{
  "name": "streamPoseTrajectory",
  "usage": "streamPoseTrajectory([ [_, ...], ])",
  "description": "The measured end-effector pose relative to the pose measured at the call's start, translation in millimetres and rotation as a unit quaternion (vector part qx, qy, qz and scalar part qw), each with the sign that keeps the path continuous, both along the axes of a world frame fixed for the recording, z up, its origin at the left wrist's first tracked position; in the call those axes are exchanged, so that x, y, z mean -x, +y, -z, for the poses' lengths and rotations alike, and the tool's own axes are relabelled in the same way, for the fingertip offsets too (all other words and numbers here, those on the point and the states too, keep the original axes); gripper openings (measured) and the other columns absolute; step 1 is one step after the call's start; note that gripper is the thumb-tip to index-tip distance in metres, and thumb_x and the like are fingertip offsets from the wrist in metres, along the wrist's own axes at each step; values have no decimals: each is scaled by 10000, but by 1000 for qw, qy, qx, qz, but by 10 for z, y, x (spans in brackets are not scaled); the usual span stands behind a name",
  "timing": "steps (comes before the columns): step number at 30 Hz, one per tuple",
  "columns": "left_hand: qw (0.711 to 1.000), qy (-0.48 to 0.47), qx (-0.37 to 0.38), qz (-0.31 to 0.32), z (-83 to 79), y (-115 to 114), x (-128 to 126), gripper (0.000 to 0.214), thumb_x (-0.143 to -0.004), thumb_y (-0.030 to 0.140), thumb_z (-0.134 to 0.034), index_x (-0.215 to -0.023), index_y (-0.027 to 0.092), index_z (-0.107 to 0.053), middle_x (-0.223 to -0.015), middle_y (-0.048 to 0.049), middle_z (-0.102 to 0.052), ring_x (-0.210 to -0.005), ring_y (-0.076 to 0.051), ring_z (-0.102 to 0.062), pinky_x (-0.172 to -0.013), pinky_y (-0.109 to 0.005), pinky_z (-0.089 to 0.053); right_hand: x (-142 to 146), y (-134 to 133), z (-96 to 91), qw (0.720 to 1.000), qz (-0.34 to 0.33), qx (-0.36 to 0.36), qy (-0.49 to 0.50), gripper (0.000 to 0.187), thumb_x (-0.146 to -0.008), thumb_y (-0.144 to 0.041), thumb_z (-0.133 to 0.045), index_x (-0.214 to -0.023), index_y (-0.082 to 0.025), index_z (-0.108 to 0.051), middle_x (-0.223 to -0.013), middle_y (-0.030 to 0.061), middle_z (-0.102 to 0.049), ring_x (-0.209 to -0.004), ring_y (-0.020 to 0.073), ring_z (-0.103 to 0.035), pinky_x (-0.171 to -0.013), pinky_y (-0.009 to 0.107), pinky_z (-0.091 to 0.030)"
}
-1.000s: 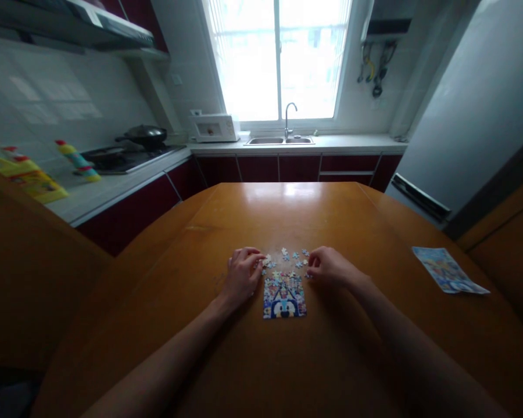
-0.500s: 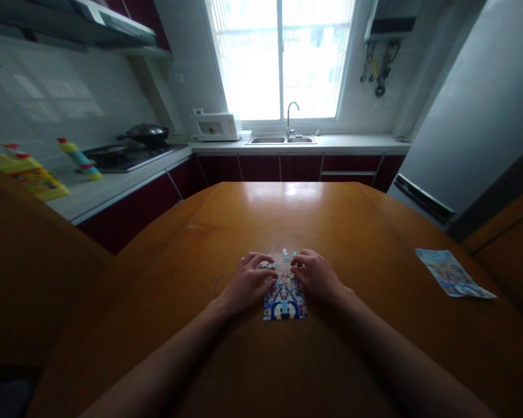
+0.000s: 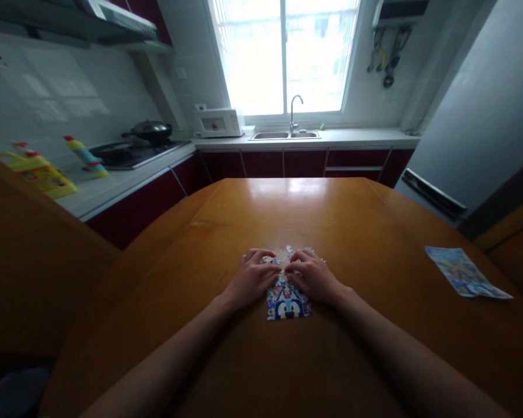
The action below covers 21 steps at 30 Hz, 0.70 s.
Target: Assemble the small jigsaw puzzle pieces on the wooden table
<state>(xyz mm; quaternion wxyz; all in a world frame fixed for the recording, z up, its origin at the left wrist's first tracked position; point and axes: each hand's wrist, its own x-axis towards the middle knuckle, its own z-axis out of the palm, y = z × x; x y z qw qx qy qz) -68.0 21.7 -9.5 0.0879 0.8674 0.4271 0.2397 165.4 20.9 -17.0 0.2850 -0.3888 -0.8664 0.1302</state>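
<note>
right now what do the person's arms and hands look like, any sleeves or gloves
Both arms are bare along all that shows, with no sleeves in sight. The left hand and right hand wear no gloves. No watch, bracelet or ring is visible, though the dim light hides fine detail.

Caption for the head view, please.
Both hands, left hand and right hand, meet over the top edge of a part-built jigsaw puzzle on a wooden table.

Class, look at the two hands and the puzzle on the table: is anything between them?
Nothing visible. The left hand and right hand both rest on the puzzle's top edge, fingertips meeting among the loose pieces on the table.
</note>
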Motion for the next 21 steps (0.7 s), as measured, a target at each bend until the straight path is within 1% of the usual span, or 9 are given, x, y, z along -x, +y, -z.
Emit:
streamPoseTrajectory([
  [4,1000,-17,4,11,10,16,-8,127,-914,282,-688,-1029,281,-742,-1239,-45,-613,-1185,-248,-483,-1036,-429,-408,28,-14,-8,1000,-1,0,7,31,-896,-199,-689,-912,-214,-711,-997,70,-672,-991,240,-554,-888,377,-466],
  [6,999,-26,2,19,15,21,-8,120,-919,274,-680,-1032,263,-720,-1207,-48,-628,-1156,-240,-500,-1016,-412,-407,34,-17,-5,1000,-6,-3,19,47,-886,-164,-687,-903,-207,-679,-961,64,-673,-964,236,-551,-865,365,-462],
  [9,999,-29,-3,39,22,24,-4,88,-930,265,-668,-1013,246,-692,-1107,-38,-665,-1093,-225,-531,-964,-380,-397,38,-10,13,999,-16,-10,41,100,-878,-115,-672,-869,-212,-649,-900,47,-672,-924,226,-546,-835,344,-452],
  [12,998,-28,-4,56,20,18,-4,19,-935,245,-664,-944,233,-675,-972,-12,-690,-1012,-208,-561,-927,-364,-372,44,6,35,997,-33,-21,62,135,-879,-98,-668,-824,-218,-641,-865,34,-676,-895,218,-546,-819,330,-441],
  [14,998,-35,-4,53,19,11,-5,46,-939,232,-660,-894,222,-668,-902,0,-691,-959,-197,-577,-912,-359,-358,52,13,42,996,-42,-27,78,147,-887,-97,-661,-807,-218,-637,-839,26,-676,-864,209,-551,-806,324,-434],
  [16,998,-49,-5,45,19,3,-7,76,-940,219,-653,-866,214,-665,-878,0,-690,-929,-189,-587,-898,-353,-354,59,14,44,994,-44,-24,95,149,-901,-96,-648,-813,-217,-638,-823,20,-675,-836,199,-557,-788,315,-429],
  [21,996,-80,-7,31,6,2,-10,37,-930,229,-663,-904,211,-682,-855,-7,-701,-903,-194,-598,-875,-346,-366,65,9,50,990,-29,-15,138,122,-909,-105,-647,-857,-214,-661,-837,23,-680,-815,188,-580,-762,302,-425],
])
